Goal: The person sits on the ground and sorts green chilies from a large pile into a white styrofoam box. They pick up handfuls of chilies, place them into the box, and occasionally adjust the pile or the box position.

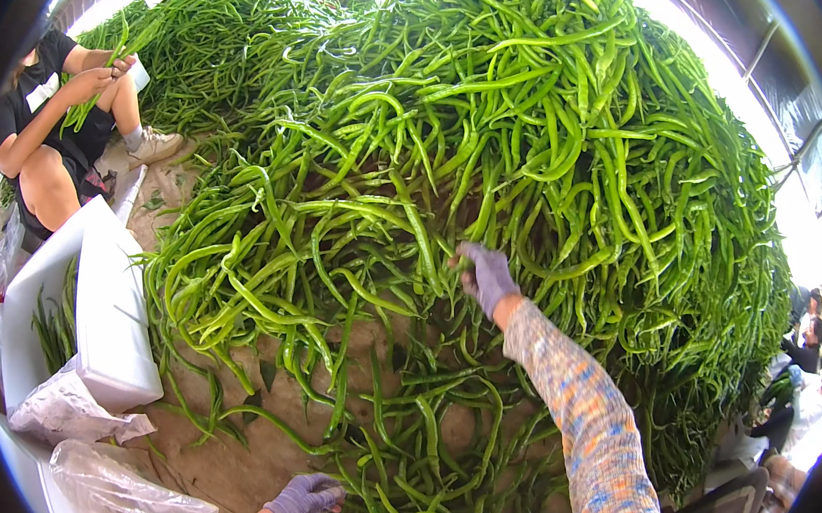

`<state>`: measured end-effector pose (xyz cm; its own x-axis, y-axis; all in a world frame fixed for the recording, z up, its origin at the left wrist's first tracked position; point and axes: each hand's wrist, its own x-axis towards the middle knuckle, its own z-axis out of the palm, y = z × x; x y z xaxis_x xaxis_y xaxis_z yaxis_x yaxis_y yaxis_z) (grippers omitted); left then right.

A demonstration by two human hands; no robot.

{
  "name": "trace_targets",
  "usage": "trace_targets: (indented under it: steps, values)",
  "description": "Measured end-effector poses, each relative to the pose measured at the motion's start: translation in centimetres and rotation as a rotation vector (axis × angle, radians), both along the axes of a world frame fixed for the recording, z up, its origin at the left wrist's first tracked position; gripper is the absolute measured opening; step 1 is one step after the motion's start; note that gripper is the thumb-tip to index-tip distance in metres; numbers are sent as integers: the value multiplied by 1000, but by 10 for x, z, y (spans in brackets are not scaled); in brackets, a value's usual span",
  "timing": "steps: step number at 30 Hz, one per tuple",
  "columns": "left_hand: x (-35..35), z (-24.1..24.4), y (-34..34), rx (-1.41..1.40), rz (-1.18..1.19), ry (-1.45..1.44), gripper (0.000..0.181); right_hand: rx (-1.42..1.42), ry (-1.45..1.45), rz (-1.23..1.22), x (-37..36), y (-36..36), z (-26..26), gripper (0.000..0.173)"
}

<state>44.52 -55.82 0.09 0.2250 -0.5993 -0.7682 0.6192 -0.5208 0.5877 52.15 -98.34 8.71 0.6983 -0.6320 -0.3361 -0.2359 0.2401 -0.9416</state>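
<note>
A large heap of long green chili peppers spreads before me. My right hand, in a purple glove with bare fingertips, reaches into the heap's lower middle, its fingers touching a pepper; whether they grip it is hard to tell. Low in the view my left hand, gloved alike, hovers beside the loose peppers strewn over the floor. Its fingers are curled, and no pepper shows in them, though their inner side is hidden.
At the left stands a white foam box with peppers inside, and below it a clear plastic bag over another box. A person sits at the upper left holding peppers. More people are at the far right.
</note>
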Motion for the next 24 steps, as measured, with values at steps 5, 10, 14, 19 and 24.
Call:
trace_targets:
  steps: [5,10,14,19,24]
  values:
    - [-13,10,-10,-107,-21,-132,35,-3,23,132,-105,55,1,23]
    - [-33,57,-32,-265,-135,-591,33,-79,213,415,-204,110,28,26]
    - [-52,113,-82,-477,-554,-1596,42,-61,243,542,-266,126,36,22]
    - [-62,149,-123,-683,-807,-1945,38,161,180,975,-295,150,46,25]
    - [-20,104,-80,-550,-1015,-1854,7,318,468,1153,-307,144,88,29]
